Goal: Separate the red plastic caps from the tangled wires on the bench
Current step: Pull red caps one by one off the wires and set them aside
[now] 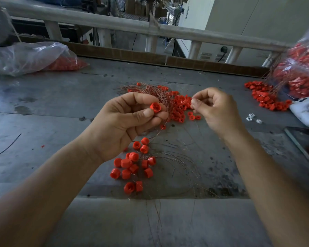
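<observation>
My left hand (pixel 125 122) pinches a red plastic cap (pixel 155 107) between thumb and fingers, with a bundle of thin coppery wires (pixel 155 94) fanning up and left behind it. My right hand (pixel 214 107) is raised to the right, its thumb and forefinger pinched together, seemingly on a thin wire end. Between the hands, on the grey bench (pixel 52 107), lies a heap of small red caps (pixel 180 107). Several larger red caps (pixel 132 166) lie nearer to me among loose wires (pixel 177 157).
A clear plastic bag holding red caps (pixel 43 57) lies at the far left. At the right edge stand a full bag of red parts (pixel 301 73), a spill of caps (pixel 264 97) and a white controller-like device (pixel 305 111). A grey rail (pixel 114 24) runs behind the bench.
</observation>
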Demonstrator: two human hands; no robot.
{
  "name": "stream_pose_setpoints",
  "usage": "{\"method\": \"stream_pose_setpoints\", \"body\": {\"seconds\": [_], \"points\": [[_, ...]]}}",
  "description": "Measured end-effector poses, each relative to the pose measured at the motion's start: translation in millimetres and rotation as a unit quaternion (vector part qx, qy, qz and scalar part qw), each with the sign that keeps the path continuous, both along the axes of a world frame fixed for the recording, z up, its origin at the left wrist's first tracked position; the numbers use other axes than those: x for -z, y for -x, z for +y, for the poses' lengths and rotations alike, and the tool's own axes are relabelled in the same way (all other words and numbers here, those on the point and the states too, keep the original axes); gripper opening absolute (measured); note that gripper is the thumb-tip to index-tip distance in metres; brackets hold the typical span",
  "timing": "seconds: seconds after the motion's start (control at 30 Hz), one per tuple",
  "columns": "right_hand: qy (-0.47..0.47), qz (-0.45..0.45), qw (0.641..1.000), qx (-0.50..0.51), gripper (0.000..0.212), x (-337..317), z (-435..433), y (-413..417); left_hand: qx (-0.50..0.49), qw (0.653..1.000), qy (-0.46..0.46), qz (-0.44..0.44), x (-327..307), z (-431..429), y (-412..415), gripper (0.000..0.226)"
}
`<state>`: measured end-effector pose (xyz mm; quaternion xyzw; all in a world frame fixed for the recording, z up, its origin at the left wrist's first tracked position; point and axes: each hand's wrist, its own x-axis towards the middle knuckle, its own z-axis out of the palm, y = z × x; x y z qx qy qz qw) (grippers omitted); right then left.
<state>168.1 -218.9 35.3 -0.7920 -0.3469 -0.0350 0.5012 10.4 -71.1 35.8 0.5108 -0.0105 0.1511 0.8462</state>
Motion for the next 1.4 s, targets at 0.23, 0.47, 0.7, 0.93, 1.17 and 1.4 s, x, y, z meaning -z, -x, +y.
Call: {"method": "stream_pose_setpoints", "body": {"seconds": [0.23, 0.47, 0.7, 0.93, 1.17, 1.4], "points": [[0.198, -0.081, 0.976, 0.037, 0.012, 28, 3, -18, -0.01, 1.0, 0.015, 0.002, -3, -2, 1, 0.022], [0.231, -0.123, 0.965, 0.036, 0.02, 45, 16, -19, -0.009, 1.0, 0.019, 0.005, -4, -2, 2, 0.021], [0.17, -0.073, 0.982, 0.041, 0.008, 36, 8, -21, -0.005, 1.0, 0.011, 0.01, -3, -1, 1, 0.021], [-0.077, 0.165, 0.972, -0.148, 0.019, -6, 2, 9, -0.028, 0.998, -0.019, 0.058, -2, -4, 0, 0.02], [-0.075, 0.117, 0.964, -0.227, 0.02, -12, 9, 43, -0.062, 0.994, -0.046, 0.083, -3, -5, 1, 0.022], [-0.072, 0.105, 0.964, -0.233, 0.017, -10, 12, 47, -0.073, 0.991, -0.069, 0.088, -4, -6, 0, 0.022]]}}
